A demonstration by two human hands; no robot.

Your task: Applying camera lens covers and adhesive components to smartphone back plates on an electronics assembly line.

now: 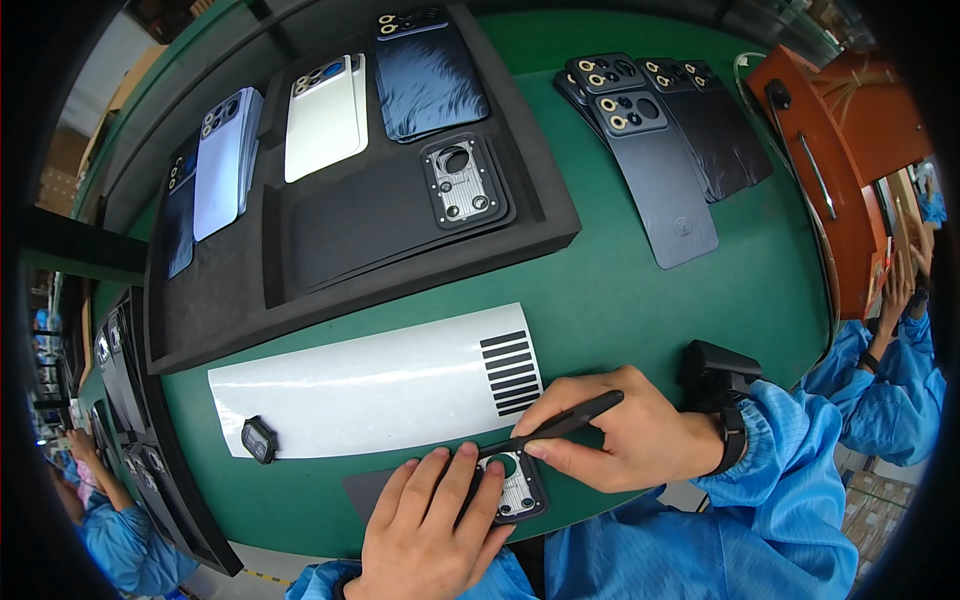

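At the table's near edge lies a dark phone back cover (pixel 368 490) with a silver camera frame (pixel 520 488), inner side up. My left hand (pixel 430 520) rests over it, fingers stretched out and pressing on it; much of the cover is hidden beneath. My right hand (pixel 620 430) is closed around a slim black pen-like tool (pixel 575 416). The tool's thin end reaches toward the camera frame's upper edge, close to my left fingertips. Just beyond the cover is a white sheet (pixel 360 375) with a column of black strips (pixel 510 374) at its right end.
A small black camera-shaped piece (pixel 259 440) sits on the sheet. Behind it, a black foam tray (pixel 370 335) holds blue, white and dark covers. More dark covers (pixel 665 190) are stacked at the far right. A black device (pixel 718 372) stands near my right wrist. Co-workers' sleeves (pixel 880 375) show at the sides.
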